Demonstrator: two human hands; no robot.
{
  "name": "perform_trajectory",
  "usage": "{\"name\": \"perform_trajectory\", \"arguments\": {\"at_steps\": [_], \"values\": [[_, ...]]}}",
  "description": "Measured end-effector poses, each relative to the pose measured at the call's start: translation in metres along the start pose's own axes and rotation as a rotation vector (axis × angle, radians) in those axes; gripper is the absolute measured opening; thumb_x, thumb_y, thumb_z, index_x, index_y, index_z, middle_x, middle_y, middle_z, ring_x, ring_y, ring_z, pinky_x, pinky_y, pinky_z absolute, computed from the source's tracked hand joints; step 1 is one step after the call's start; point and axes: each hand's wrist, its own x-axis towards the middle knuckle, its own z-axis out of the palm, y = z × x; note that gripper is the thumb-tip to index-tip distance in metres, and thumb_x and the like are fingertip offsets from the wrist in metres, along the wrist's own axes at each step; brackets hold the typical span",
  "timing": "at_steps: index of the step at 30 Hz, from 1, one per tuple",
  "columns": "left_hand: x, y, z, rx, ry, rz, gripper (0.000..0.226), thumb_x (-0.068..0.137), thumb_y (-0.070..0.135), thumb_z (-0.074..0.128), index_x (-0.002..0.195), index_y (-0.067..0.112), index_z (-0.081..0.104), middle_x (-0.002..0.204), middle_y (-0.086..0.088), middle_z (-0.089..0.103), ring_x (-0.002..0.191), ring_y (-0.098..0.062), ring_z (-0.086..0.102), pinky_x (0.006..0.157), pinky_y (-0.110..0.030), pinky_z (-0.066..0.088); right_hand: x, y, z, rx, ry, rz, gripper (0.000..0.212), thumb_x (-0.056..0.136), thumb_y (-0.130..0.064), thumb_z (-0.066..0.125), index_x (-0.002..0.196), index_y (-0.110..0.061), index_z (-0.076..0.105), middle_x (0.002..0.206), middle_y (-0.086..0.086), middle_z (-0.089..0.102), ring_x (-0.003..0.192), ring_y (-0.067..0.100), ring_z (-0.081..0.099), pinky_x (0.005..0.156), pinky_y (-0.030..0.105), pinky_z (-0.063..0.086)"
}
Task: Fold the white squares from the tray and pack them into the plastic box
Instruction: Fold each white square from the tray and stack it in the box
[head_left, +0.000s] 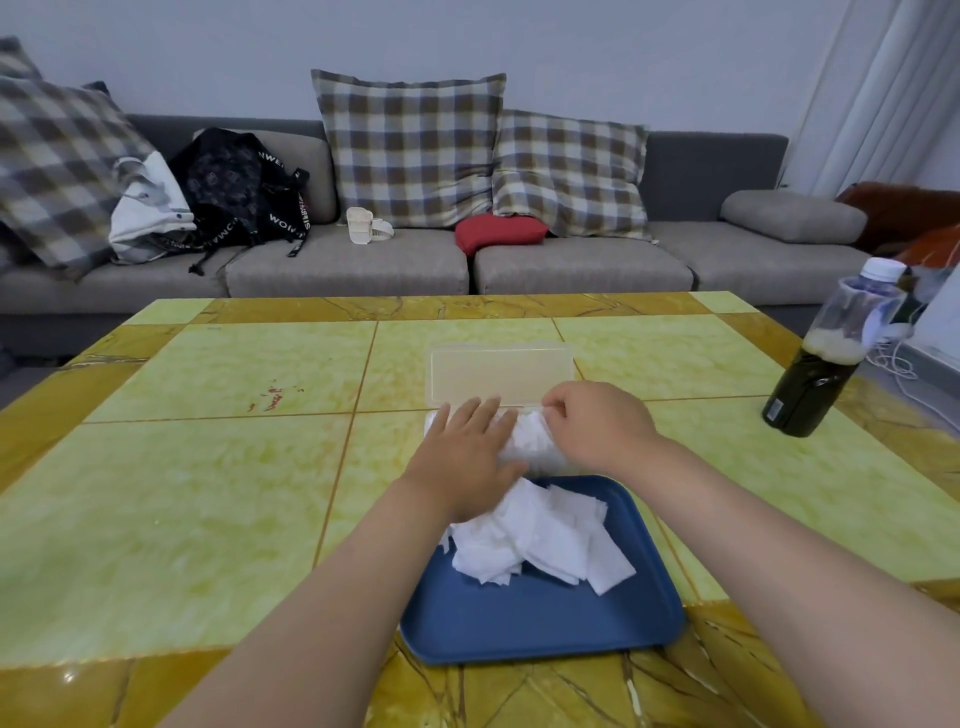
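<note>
Head view, read from the left: the left hand (467, 447) lies flat with its fingers straight, pressing down on the packed squares (530, 441) in the plastic box (550, 465). The box's clear lid (501, 374) lies open toward twelve o'clock. At three o'clock of that palm, the right hand (597, 426) has its fingers curled and appears to pinch the edge of the packed squares at the box's far right corner.

The step in hand looks like seating a folded piece into the box. To do it well, the flat palm should hold the stack down evenly so nothing springs up. The pinching fingers can then tuck the loose edge inside the wall, square to the corner and clear of the hinge line so the lid can close later.

The box sits on the worktop (208, 493) at twelve o'clock of the blue tray (545, 629), just beside its far rim. It looks fairly full, though the hands hide most of it. The tray holds a loose, unfolded heap of white squares (540, 540), bunched toward its twelve o'clock side, so plenty of folding is left. Well apart at three o'clock stands a bottle (826, 353), part full of dark liquid.
</note>
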Motion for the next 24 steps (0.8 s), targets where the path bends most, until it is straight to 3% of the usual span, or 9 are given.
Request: {"name": "perform_trajectory", "arguments": {"at_steps": [1, 3, 6, 9, 12, 15, 18, 20, 24], "values": [[0.000, 0.000, -0.001, -0.011, 0.013, -0.005, 0.067, 0.104, 0.053, 0.024, 0.161, 0.023, 0.005, 0.169, 0.002, -0.005, 0.155, -0.016, -0.007, 0.125, -0.042, -0.007, -0.003, -0.001, 0.000, -0.033, 0.006, -0.048, 0.030, 0.099, -0.029, 0.043, 0.114, -0.027, 0.069, 0.114, -0.003, 0.069, 0.106, 0.025, 0.060, 0.083, 0.037, 0.051], [-0.001, -0.001, -0.002, -0.051, 0.015, -0.006, 0.064, 0.105, 0.049, 0.022, 0.161, 0.023, 0.004, 0.169, 0.003, -0.005, 0.155, -0.015, -0.008, 0.125, -0.040, -0.005, -0.009, -0.003, 0.004, -0.077, -0.138, -0.161, 0.050, 0.105, -0.037, 0.035, 0.153, -0.023, 0.039, 0.157, 0.002, 0.041, 0.144, 0.026, 0.035, 0.114, 0.042, 0.032], [-0.003, 0.000, 0.001, -0.043, -0.051, -0.005, 0.063, 0.106, 0.046, 0.019, 0.161, 0.024, 0.001, 0.169, 0.002, -0.008, 0.155, -0.014, -0.010, 0.125, -0.039, -0.005, -0.019, -0.004, 0.013, -0.078, -0.358, -0.251, 0.060, 0.108, -0.039, 0.022, 0.162, -0.019, 0.005, 0.169, 0.002, 0.004, 0.155, 0.016, 0.002, 0.125, 0.041, 0.007], [0.000, 0.002, 0.003, -0.023, -0.091, -0.015, 0.063, 0.105, 0.049, 0.017, 0.161, 0.024, -0.002, 0.168, 0.003, -0.011, 0.154, -0.015, -0.013, 0.125, -0.040, -0.007, -0.025, 0.000, 0.012, -0.069, -0.447, -0.245, 0.063, 0.108, -0.042, 0.020, 0.161, -0.019, -0.004, 0.169, -0.003, -0.006, 0.154, 0.007, -0.006, 0.125, 0.038, -0.004], [0.002, 0.004, 0.001, -0.047, -0.094, -0.023, 0.065, 0.105, 0.050, 0.018, 0.160, 0.024, -0.002, 0.168, 0.003, -0.011, 0.154, -0.014, -0.014, 0.125, -0.039, -0.008, -0.026, 0.002, 0.010, 0.006, -0.447, -0.230, 0.064, 0.107, -0.043, 0.027, 0.162, -0.023, 0.001, 0.169, -0.003, -0.004, 0.154, 0.009, -0.005, 0.124, 0.038, -0.004], [-0.005, 0.003, -0.002, -0.104, -0.038, -0.017, 0.066, 0.104, 0.051, 0.024, 0.161, 0.025, 0.004, 0.169, 0.005, -0.004, 0.154, -0.012, -0.009, 0.125, -0.038, -0.006, -0.027, 0.010, 0.002, 0.213, -0.256, -0.198, 0.054, 0.104, -0.030, 0.042, 0.157, -0.028, 0.029, 0.167, -0.005, 0.019, 0.154, 0.015, 0.013, 0.124, 0.036, 0.012], [-0.013, 0.005, -0.011, -0.161, 0.100, -0.011, 0.058, 0.103, 0.044, 0.039, 0.157, 0.027, 0.027, 0.166, 0.005, 0.020, 0.153, -0.015, 0.012, 0.124, -0.037, 0.013, -0.032, 0.018, -0.015, 0.245, -0.003, -0.207, 0.031, 0.097, -0.016, 0.051, 0.119, -0.028, 0.068, 0.125, -0.009, 0.062, 0.106, 0.005, 0.058, 0.090, 0.026, 0.043], [-0.016, 0.010, -0.018, -0.207, 0.201, 0.009, 0.045, 0.099, 0.037, 0.048, 0.144, 0.028, 0.049, 0.148, 0.007, 0.046, 0.138, -0.015, 0.035, 0.112, -0.035, 0.033, -0.039, 0.019, -0.021, 0.296, -0.081, -0.169, 0.023, 0.094, -0.018, 0.055, 0.101, -0.028, 0.075, 0.102, -0.014, 0.068, 0.076, -0.001, 0.057, 0.072, 0.024, 0.046], [-0.026, 0.026, -0.029, -0.299, 0.160, -0.020, 0.025, 0.095, 0.030, 0.053, 0.116, 0.031, 0.066, 0.109, 0.015, 0.062, 0.099, -0.008, 0.058, 0.079, -0.026, 0.047, -0.056, 0.017, -0.015, 0.187, -0.397, -0.155, 0.027, 0.084, -0.026, 0.070, 0.111, -0.027, 0.073, 0.099, -0.012, 0.069, 0.092, 0.009, 0.064, 0.082, 0.030, 0.055]]}}
